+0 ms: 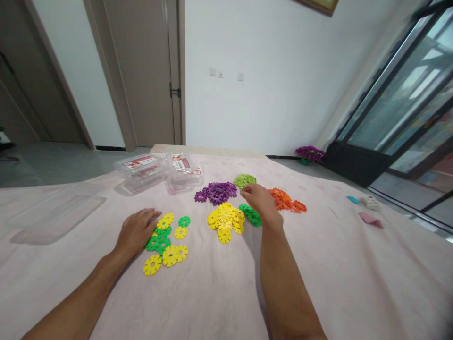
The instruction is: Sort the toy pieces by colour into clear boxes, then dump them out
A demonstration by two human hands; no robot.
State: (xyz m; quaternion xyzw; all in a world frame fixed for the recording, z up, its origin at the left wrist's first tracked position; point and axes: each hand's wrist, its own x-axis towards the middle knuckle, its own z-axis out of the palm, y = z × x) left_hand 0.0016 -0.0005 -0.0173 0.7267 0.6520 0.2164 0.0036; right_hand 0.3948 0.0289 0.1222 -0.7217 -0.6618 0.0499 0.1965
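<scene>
In the head view, the landmark is a pile of yellow notched plastic discs (225,217) on the pink-clothed counter (212,293). Left of it, the left grip (138,227) rests palm-down, fingers loosely extended, touching loose yellow and green notched plastic discs (171,256). Beyond it to the right, the right grip (260,200) curls just before the pile of light-green plastic discs (244,180); how tightly, and on what, I can't make out. Withdrawing low could scatter the pile of dark-green plastic discs (250,215) right of the landmark. The right grip partly hides the pile of orange plastic discs (283,199); beneath the left palm is unseen
</scene>
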